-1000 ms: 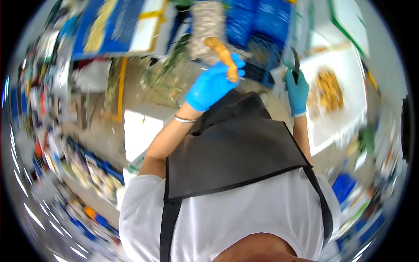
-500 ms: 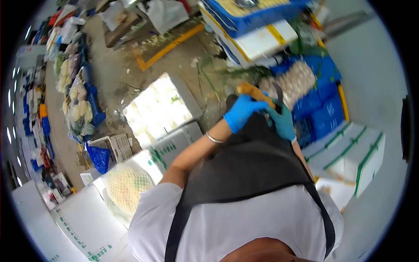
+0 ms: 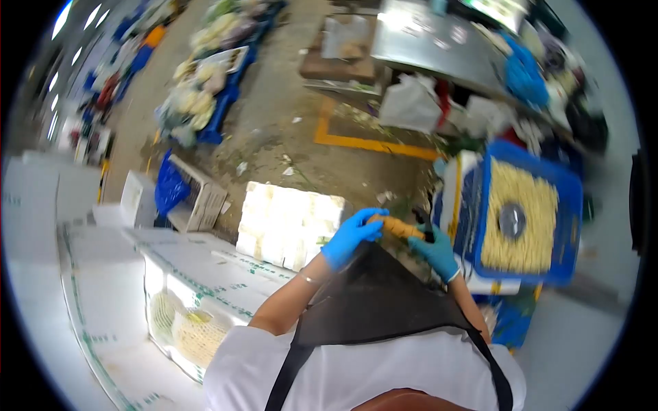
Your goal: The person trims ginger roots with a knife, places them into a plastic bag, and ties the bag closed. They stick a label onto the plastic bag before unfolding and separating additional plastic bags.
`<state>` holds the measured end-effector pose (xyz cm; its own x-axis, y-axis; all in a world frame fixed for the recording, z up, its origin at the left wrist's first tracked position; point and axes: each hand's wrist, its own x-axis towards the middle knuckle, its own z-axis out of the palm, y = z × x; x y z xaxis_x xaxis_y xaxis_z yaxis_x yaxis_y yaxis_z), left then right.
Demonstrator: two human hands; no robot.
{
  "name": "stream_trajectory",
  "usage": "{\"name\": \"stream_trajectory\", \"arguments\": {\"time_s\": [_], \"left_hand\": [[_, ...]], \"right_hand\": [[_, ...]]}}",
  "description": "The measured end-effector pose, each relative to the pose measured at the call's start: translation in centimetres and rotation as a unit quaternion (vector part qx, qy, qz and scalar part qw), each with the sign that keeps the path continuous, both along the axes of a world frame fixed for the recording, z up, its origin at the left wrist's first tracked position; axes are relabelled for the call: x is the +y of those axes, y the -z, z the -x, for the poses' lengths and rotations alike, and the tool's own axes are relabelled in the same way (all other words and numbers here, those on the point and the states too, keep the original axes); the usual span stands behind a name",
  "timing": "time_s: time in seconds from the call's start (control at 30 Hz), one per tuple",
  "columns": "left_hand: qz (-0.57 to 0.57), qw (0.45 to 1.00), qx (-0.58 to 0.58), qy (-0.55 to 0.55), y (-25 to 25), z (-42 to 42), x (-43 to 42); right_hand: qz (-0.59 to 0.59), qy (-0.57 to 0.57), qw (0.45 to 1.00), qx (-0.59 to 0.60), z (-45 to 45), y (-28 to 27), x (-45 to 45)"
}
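Note:
My left hand (image 3: 353,236), in a blue glove, is closed around one end of a long tan-orange root vegetable (image 3: 396,227). At its other end is my right hand (image 3: 437,253), in a teal glove, with fingers wrapped round a dark-handled tool (image 3: 425,225). The tool's working edge is too blurred to make out, and it is close against the root vegetable. Both hands are in front of my dark apron (image 3: 384,301), above the floor.
To the right, a blue crate (image 3: 572,236) holds pale yellow strips and a metal bowl (image 3: 512,220). A white foam box (image 3: 291,222) stands left of my hands, beside large white boxes (image 3: 178,253). Ahead is a metal table (image 3: 439,41); bagged produce (image 3: 199,96) lies further left.
My view has swung, so the blue crate now appears at the right instead of the top. My hands have moved a little apart, and more of the root vegetable and the dark tool shows.

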<state>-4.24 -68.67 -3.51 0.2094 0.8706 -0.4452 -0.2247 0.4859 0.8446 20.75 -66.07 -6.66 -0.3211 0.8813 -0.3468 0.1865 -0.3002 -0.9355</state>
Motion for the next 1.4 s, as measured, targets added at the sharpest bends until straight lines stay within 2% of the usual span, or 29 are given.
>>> {"name": "stream_trajectory", "arguments": {"time_s": [0.03,0.07,0.13,0.17,0.23,0.27,0.4,0.43,0.47,0.53,0.63,0.73,0.77,0.8,0.83,0.87,0.9,0.93,0.97,1.03,1.07,1.1,1.13,1.2,1.3,1.4], "left_hand": [[0.003,1.0,0.02,-0.016,0.3,1.8,0.6],[-0.011,0.997,0.07,-0.036,1.2,3.2,1.2],[-0.022,0.992,0.096,-0.076,3.3,6.2,3.1],[-0.013,0.987,0.113,-0.112,2.8,7.3,4.5],[0.009,0.983,0.154,-0.101,1.8,10.0,7.6],[0.012,0.981,0.173,-0.09,1.4,11.7,10.2],[-0.014,0.985,0.132,-0.113,1.6,15.2,19.1],[0.007,0.988,0.149,-0.026,-0.1,16.5,24.3],[-0.004,0.989,0.145,-0.016,-0.9,16.4,26.5],[-0.04,0.989,0.142,0.003,-2.0,17.0,31.4],[-0.107,0.978,0.174,0.053,0.3,17.4,38.7],[-0.068,0.979,0.187,0.031,0.4,17.7,44.4],[-0.061,0.985,0.162,-0.009,-0.3,17.6,46.0],[-0.052,0.986,0.156,-0.017,1.3,17.8,48.0],[-0.092,0.984,0.142,-0.047,2.7,18.1,49.4],[-0.038,0.988,0.139,-0.063,1.3,18.0,51.2],[-0.053,0.986,0.134,-0.081,-0.6,18.0,52.9],[-0.041,0.984,0.156,-0.073,-0.1,18.8,55.0],[-0.018,0.984,0.144,-0.105,-0.3,19.4,56.8],[-0.058,0.96,0.204,-0.183,2.1,21.0,60.3],[-0.081,0.938,0.255,-0.219,2.5,21.5,62.2],[-0.139,0.903,0.321,-0.249,5.0,22.6,64.1],[-0.105,0.891,0.363,-0.254,6.4,23.6,65.6],[-0.08,0.814,0.505,-0.277,6.9,24.2,68.8],[-0.047,0.701,0.666,-0.252,9.6,26.5,74.2],[0.051,0.685,0.699,-0.199,12.5,28.8,79.4]], "right_hand": [[-0.021,-0.068,0.997,-0.029,1.9,-1.1,2.5],[0.085,-0.099,0.99,0.049,4.2,-2.3,4.9],[0.017,-0.161,0.987,0.004,7.9,-0.5,9.2],[0.033,-0.194,0.98,0.006,10.0,-0.6,11.9],[0.065,-0.258,0.963,-0.032,13.0,-1.9,16.5],[0.022,-0.272,0.962,-0.022,15.1,-1.8,18.5],[0.117,-0.244,0.962,0.028,17.9,-3.2,27.9],[0.147,-0.24,0.959,0.047,18.2,-3.0,30.9],[0.114,-0.251,0.959,0.068,18.2,-2.7,32.6],[0.157,-0.25,0.952,0.085,18.1,-4.1,35.9],[0.155,-0.252,0.953,0.063,17.9,-2.9,40.9],[0.207,-0.286,0.933,0.066,18.3,-1.4,47.7],[0.216,-0.272,0.933,0.089,18.5,-0.4,49.9],[0.207,-0.301,0.929,0.059,19.1,-1.5,52.5],[0.219,-0.309,0.925,0.037,19.4,-2.2,54.8],[0.179,-0.322,0.929,0.031,20.0,-2.9,57.0],[0.168,-0.325,0.93,0.038,20.6,-4.7,59.2],[0.178,-0.318,0.931,0.022,20.9,-4.9,61.3],[0.172,-0.301,0.936,0.064,21.0,-3.3,63.4],[0.184,-0.293,0.938,0.028,21.5,-3.3,67.6],[0.18,-0.282,0.942,0.031,21.4,-1.8,69.6],[0.175,-0.233,0.956,0.019,21.9,-1.8,71.3],[0.175,-0.192,0.966,0.002,22.4,-1.3,73.0],[0.165,-0.17,0.972,-0.013,23.1,1.4,76.5],[0.163,-0.151,0.975,0.001,25.2,4.5,80.9],[0.149,-0.144,0.978,-0.023,28.8,6.8,84.3]]}}
